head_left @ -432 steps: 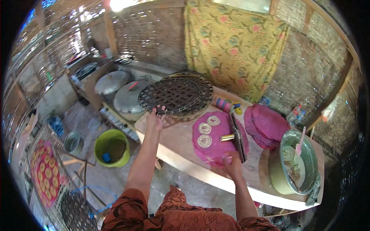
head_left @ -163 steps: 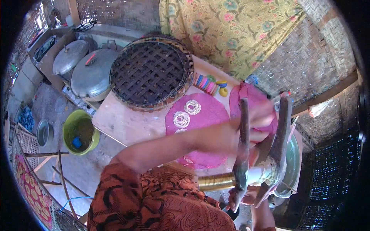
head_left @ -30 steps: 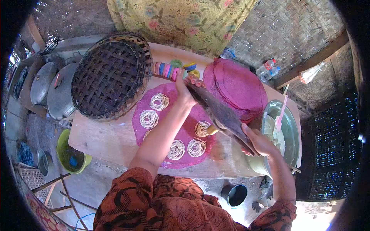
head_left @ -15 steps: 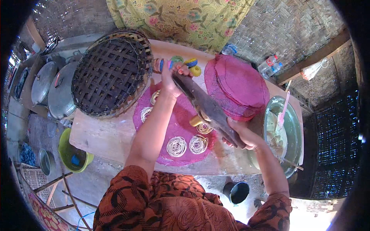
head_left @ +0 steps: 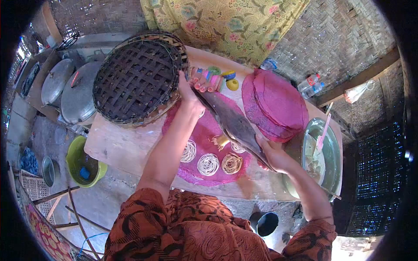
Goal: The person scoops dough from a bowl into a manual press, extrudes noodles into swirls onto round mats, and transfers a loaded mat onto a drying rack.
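Both hands grasp opposite ends of a dark wooden press [head_left: 235, 124]: the left hand [head_left: 190, 92] has its fingers curled around the end toward the table's far edge, while the right hand [head_left: 274, 155] clasps the end toward the near edge. Each grip is closed on wood; how tightly they squeeze cannot be told.

Held above the table [head_left: 117, 139], the press has its long axis slanting from far left to near right. Its brass tube [head_left: 221, 141] projects from the side facing the person, roughly midway between the hands, neither clearly nearer. The tube's mouth is over a magenta mat [head_left: 202, 135], with pale strands showing at it; whether they hang or lie there is unclear. Just beside the tube, a coil [head_left: 237, 148] is partly covered by the press. Two others, a pale coil [head_left: 208, 164] and a yellower coil [head_left: 231, 163], lie closer to the table's near edge.
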Motion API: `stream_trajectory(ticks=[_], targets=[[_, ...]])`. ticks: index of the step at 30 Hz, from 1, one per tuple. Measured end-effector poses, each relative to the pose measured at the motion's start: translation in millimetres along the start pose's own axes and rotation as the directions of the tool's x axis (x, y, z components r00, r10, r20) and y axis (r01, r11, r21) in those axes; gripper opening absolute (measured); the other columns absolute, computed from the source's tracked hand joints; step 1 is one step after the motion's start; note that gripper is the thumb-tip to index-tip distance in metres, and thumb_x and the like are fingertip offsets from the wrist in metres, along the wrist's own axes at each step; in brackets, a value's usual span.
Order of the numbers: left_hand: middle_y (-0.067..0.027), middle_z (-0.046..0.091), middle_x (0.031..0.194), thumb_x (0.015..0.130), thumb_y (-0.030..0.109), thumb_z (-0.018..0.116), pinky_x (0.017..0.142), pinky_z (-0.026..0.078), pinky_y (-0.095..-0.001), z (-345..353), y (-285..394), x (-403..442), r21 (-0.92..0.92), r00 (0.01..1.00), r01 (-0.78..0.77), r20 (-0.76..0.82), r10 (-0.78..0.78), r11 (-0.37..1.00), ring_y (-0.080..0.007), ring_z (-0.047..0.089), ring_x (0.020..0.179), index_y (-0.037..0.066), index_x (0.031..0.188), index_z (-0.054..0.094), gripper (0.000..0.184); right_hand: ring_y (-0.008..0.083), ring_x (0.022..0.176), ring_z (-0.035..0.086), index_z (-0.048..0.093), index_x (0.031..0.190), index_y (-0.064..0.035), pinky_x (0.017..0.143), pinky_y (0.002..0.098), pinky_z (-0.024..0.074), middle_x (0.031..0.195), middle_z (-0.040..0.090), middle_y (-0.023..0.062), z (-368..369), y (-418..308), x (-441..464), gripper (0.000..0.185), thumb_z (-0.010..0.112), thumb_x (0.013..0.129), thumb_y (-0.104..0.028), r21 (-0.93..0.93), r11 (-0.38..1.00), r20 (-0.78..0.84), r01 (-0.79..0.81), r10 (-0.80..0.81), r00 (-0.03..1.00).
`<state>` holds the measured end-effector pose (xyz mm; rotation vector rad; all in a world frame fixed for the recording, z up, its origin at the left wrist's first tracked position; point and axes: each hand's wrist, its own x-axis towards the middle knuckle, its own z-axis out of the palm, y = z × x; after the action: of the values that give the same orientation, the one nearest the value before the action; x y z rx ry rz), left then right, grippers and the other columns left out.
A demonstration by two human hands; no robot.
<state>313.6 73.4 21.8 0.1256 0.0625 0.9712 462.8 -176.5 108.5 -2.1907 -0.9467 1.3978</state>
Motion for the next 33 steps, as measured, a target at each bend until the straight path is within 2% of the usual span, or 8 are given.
stream_trajectory(ticks=[11, 17, 21, 27, 30, 31, 32, 33], targets=[[0.0074, 0.03, 0.043, 0.094, 0.061, 0.025, 0.045, 0.033, -0.0254, 1.5, 8.3, 3.1, -0.034, 0.997, -0.003, 0.078, 0.006, 0.999, -0.0091, 0.032, 0.036, 0.02, 0.058, 0.036, 0.056, 0.0114, 0.043, 0.045, 0.054, 0.081, -0.0047, 0.041, 0.0277, 0.0355, 0.054, 0.049, 0.0027, 0.9, -4.9, 3.7, 0.065, 0.032, 0.092, -0.065, -0.113, 0.988, -0.045, 0.101, -0.107, 0.993], [0.008, 0.029, 0.04, 0.094, 0.061, 0.024, 0.042, 0.032, -0.025, -19.1, -16.4, -9.9, -0.062, 1.0, 0.01, 0.003, -0.01, 0.998, -0.0086, 0.031, 0.034, 0.021, 0.054, 0.033, 0.057, 0.0111, 0.044, 0.045, 0.055, 0.082, -0.0036, 0.041, 0.028, 0.0359, 0.054, 0.048, 0.0017, -10.5, -2.1, -10.1, 0.062, 0.033, 0.095, -0.06, -0.108, 0.994, -0.022, -0.007, 0.004, 1.0], [0.0081, 0.029, 0.04, 0.093, 0.063, 0.027, 0.041, 0.031, -0.0245, -41.0, -18.5, 7.1, -0.087, 0.999, 0.015, 0.047, -0.011, 0.996, -0.0082, 0.03, 0.033, 0.022, 0.054, 0.034, 0.057, 0.011, 0.046, 0.046, 0.058, 0.087, -0.002, 0.043, 0.0283, 0.0378, 0.055, 0.048, 0.0015, -6.3, 15.8, 25.8, 0.063, 0.034, 0.095, -0.06, -0.196, 0.977, -0.07, 0.079, -0.094, 0.993], [0.0082, 0.027, 0.038, 0.091, 0.066, 0.03, 0.04, 0.031, -0.0246, -33.5, 26.0, -4.6, 0.152, 0.998, -0.05, 0.035, 0.046, 0.987, -0.008, 0.028, 0.031, 0.022, 0.054, 0.034, 0.058, 0.0143, 0.056, 0.051, 0.063, 0.091, 0.001, 0.051, 0.0325, 0.0417, 0.062, 0.054, 0.0063, 24.3, 24.2, 60.8, 0.068, 0.036, 0.093, -0.061, -0.226, 0.953, -0.049, 0.201, -0.217, 0.975], [0.0041, 0.039, 0.047, 0.09, 0.069, 0.031, 0.052, 0.041, -0.0284, 20.1, 42.8, -20.1, 0.175, 0.967, -0.171, 0.219, 0.131, 0.97, -0.0122, 0.043, 0.045, 0.018, 0.056, 0.039, 0.061, 0.0135, 0.054, 0.049, 0.063, 0.091, 0.0005, 0.049, 0.0312, 0.0395, 0.06, 0.052, 0.0039, 15.5, 9.6, 41.7, 0.069, 0.035, 0.093, -0.063, -0.043, 0.983, 0.048, 0.18, -0.178, 0.983], [-0.0022, 0.05, 0.06, 0.087, 0.072, 0.033, 0.069, 0.047, -0.033, 43.1, 46.9, -29.8, 0.135, 0.939, -0.167, 0.325, 0.116, 0.977, -0.0174, 0.052, 0.061, 0.015, 0.071, 0.05, 0.062, 0.0128, 0.051, 0.047, 0.062, 0.093, -0.0008, 0.047, 0.0293, 0.0381, 0.06, 0.051, 0.0027, 2.3, 3.9, 24.8, 0.068, 0.032, 0.094, -0.062, 0.031, 0.97, 0.093, 0.241, -0.242, 0.966], [-0.013, 0.061, 0.094, 0.09, 0.065, 0.038, 0.095, 0.043, -0.041, 65.3, 52.5, -50.6, 0.13, 0.922, -0.126, 0.381, 0.067, 0.984, -0.0268, 0.057, 0.096, 0.008, 0.104, 0.056, 0.061, 0.012, 0.048, 0.045, 0.06, 0.094, -0.0022, 0.044, 0.0274, 0.0367, 0.059, 0.05, 0.0015, -9.7, -3.3, 5.0, 0.067, 0.03, 0.095, -0.062, 0.104, 0.95, 0.136, 0.295, -0.307, 0.942], [-0.013, 0.061, 0.094, 0.09, 0.065, 0.038, 0.095, 0.043, -0.041, 89.9, 52.9, -74.2, 0.133, 0.921, -0.127, 0.384, 0.067, 0.983, -0.0268, 0.057, 0.096, 0.008, 0.104, 0.056, 0.061, 0.0119, 0.05, 0.048, 0.06, 0.099, -0.0024, 0.045, 0.0276, 0.0384, 0.06, 0.052, 0.0014, -19.8, -14.8, -21.3, 0.067, 0.03, 0.095, -0.062, 0.117, 0.939, 0.152, 0.323, -0.339, 0.928]])
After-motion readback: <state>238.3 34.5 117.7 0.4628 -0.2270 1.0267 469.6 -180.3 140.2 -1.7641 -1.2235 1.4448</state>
